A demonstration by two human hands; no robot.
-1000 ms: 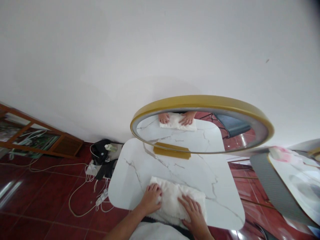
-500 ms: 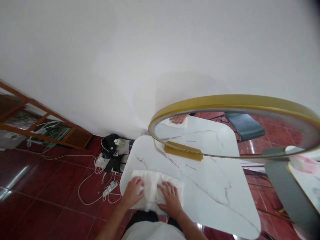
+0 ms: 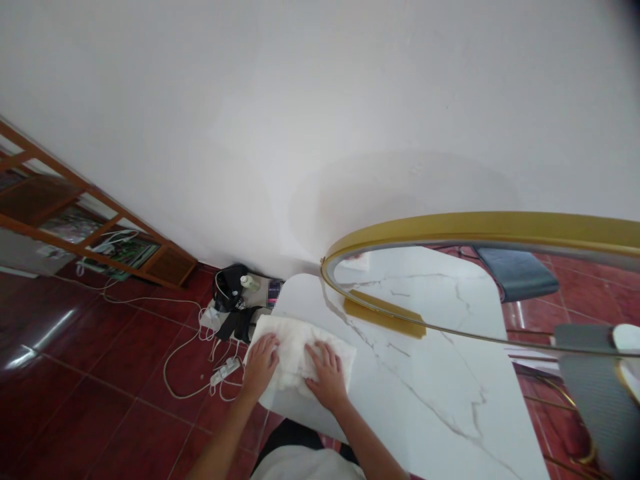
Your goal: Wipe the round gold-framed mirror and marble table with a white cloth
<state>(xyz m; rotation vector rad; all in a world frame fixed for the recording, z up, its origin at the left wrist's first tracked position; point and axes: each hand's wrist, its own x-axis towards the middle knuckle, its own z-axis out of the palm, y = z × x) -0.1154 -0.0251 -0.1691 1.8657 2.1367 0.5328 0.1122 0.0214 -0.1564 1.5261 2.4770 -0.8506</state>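
A white cloth [image 3: 290,343] lies spread over the left end of the white marble-patterned table [image 3: 400,393]. My left hand [image 3: 262,363] rests on the cloth's left part, palm down with fingers stretched forward. On its right part lies my right hand [image 3: 327,375], also palm down, fingers a little apart. Both hands press on the cloth rather than wrap round it. Part of the cloth is hidden beneath them.
A large gold-rimmed mirror [image 3: 450,230] stands on a gold base [image 3: 385,317] against the wall. Left of the table, a power strip [image 3: 225,375], cables and a black bag [image 3: 229,287] sit on the red tiled floor. A grey chair [image 3: 590,387] stands at right.
Both hands and the cloth have moved forward on the table, toward the wall and slightly left. The cloth lies flatter, with its middle fold less raised. The camera view has shifted a little.
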